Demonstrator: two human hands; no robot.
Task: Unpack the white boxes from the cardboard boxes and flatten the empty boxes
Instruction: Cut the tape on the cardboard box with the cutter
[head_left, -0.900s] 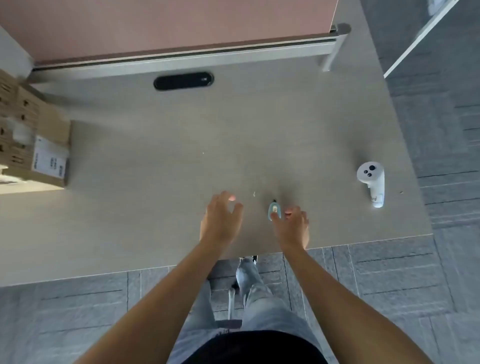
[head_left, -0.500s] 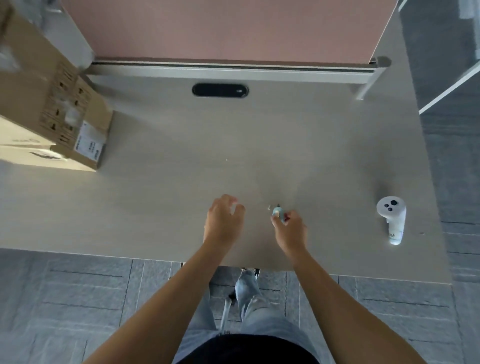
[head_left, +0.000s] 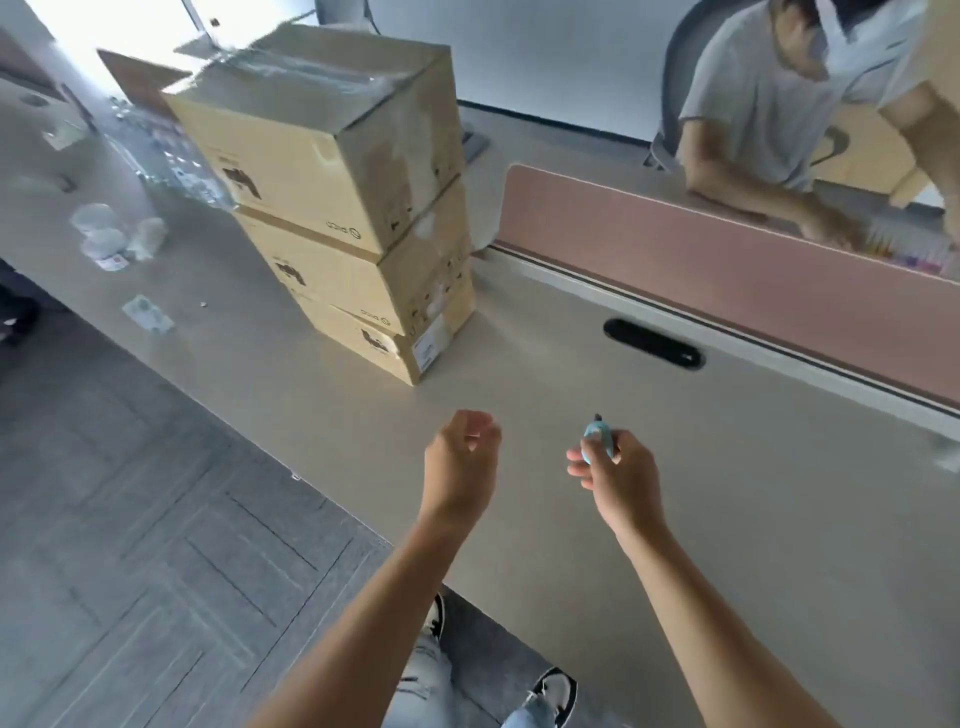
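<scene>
Now that the view has swung left, three stacked, taped cardboard boxes (head_left: 343, 208) stand toward the desk's (head_left: 753, 519) left part, unopened, so unpacking has not begun. The right hand (head_left: 621, 475) has lifted the small blue cutter (head_left: 596, 439), pinched in its fingers; earlier it lay on the desk. The left hand (head_left: 460, 460) hovers empty, fingers loosely curled.

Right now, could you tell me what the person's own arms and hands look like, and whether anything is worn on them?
Both forearms are bare, with no sleeve in view. The left hand and right hand have no gloves, and no watch, bracelet or ring shows on either wrist or on the fingers.
</scene>
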